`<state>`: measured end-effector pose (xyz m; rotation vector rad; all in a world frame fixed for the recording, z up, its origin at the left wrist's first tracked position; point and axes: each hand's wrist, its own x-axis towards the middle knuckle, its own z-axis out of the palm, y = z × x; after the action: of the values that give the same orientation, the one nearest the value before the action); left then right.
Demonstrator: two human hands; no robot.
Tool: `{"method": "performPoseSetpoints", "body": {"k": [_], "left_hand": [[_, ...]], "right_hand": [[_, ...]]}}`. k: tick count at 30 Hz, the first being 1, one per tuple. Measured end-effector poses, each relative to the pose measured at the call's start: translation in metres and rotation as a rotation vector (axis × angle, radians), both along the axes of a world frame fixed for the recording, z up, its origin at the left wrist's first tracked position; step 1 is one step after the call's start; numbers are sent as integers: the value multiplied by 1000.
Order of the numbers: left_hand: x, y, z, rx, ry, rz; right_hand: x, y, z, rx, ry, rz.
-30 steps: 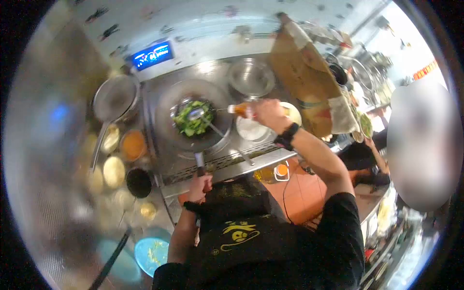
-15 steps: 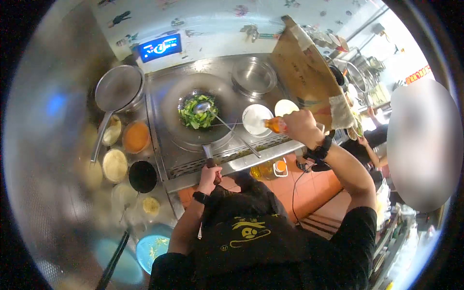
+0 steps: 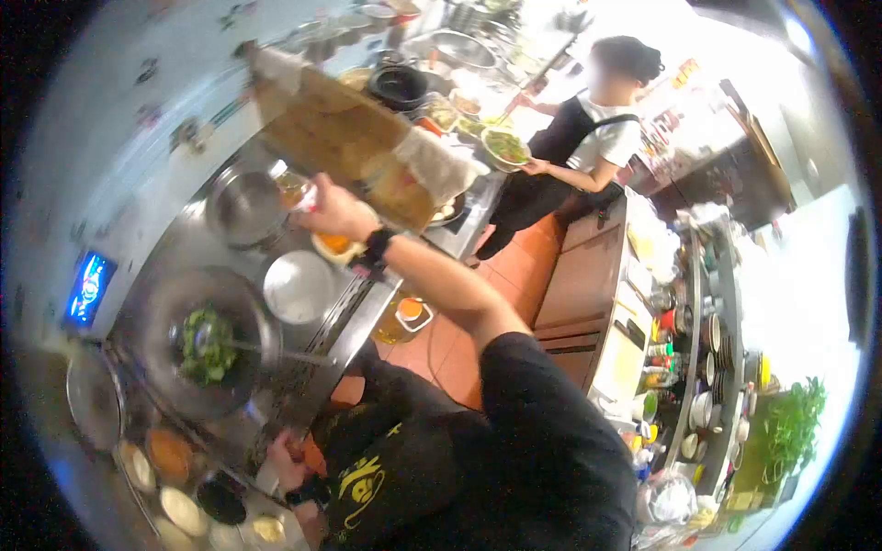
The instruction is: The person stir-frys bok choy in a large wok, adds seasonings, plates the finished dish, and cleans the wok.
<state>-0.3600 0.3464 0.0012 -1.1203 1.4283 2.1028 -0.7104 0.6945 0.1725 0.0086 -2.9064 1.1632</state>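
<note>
My right hand (image 3: pixel 335 213) reaches out over the steel stove top and grips an orange sauce bottle (image 3: pixel 296 189), held beside a steel bowl (image 3: pixel 241 207) and in front of a propped cardboard sheet (image 3: pixel 335 138). A white plate (image 3: pixel 299 286) lies just below that arm. The wok (image 3: pixel 156 312) holds chopped greens (image 3: pixel 204 344), and a ladle (image 3: pixel 276 354) rests in it. My left hand (image 3: pixel 283 456) is low by my apron, closed on the wok handle, which is mostly hidden.
Several condiment bowls (image 3: pixel 171 454) line the counter at lower left. A jug of oil (image 3: pixel 402 318) stands on the orange floor tiles. A co-worker (image 3: pixel 588 138) carries a bowl of greens (image 3: pixel 505 147) at the far counter. Shelves of jars (image 3: pixel 698 349) run along the right.
My view has swung round to the right. My right hand carried the bottle away from the wok to the steel bowl and cardboard. The left hand stayed on the handle.
</note>
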Motion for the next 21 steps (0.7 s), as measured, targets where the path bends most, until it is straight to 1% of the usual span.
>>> {"method": "performPoseSetpoints", "body": {"k": [1,2,4,5,6,7,8,9,10,11,12,13,14,15,17,18,21], "left_hand": [[-1,-3,1,97,5,65],[-5,-3,-3,84,1,46],[-4,-6,-9,-19,-121,79],[6,-10,-20,-64,-132,124],[13,-18,-44,27,-129,90],[14,-28,-51,120,-124,54],[17,-26,-34,81,-124,98],[13,-10,-20,6,-86,107],[5,2,-13,-59,-50,105],[11,-6,-18,-65,-45,108],[23,-17,-27,-115,-80,82],[17,-20,-40,-157,-112,38],[6,-11,-34,-132,-174,104],[-6,3,-7,-109,-240,165],[-35,39,52,-185,-208,108],[-26,28,40,-199,-242,97],[-5,-5,-10,-101,-206,51]], "right_hand": [[-24,6,-19,-161,80,-20],[-47,17,-38,-173,78,-40],[-86,20,-74,-254,448,-80],[-98,21,-70,-425,350,-74],[-110,30,-58,-391,234,27],[-136,26,-91,-224,317,-81],[-146,30,-98,-258,329,-103],[-157,31,-112,-331,378,-160],[-169,36,-127,-275,302,-109],[-178,31,-142,-282,306,-106],[-183,27,-156,-292,207,-103],[-190,34,-171,-292,113,-117],[-194,38,-189,-310,87,-118],[-196,38,-209,-328,58,-122],[-199,35,-235,-335,64,-147],[-195,40,-237,-329,79,-162],[-183,34,-234,-395,104,-143]]}}
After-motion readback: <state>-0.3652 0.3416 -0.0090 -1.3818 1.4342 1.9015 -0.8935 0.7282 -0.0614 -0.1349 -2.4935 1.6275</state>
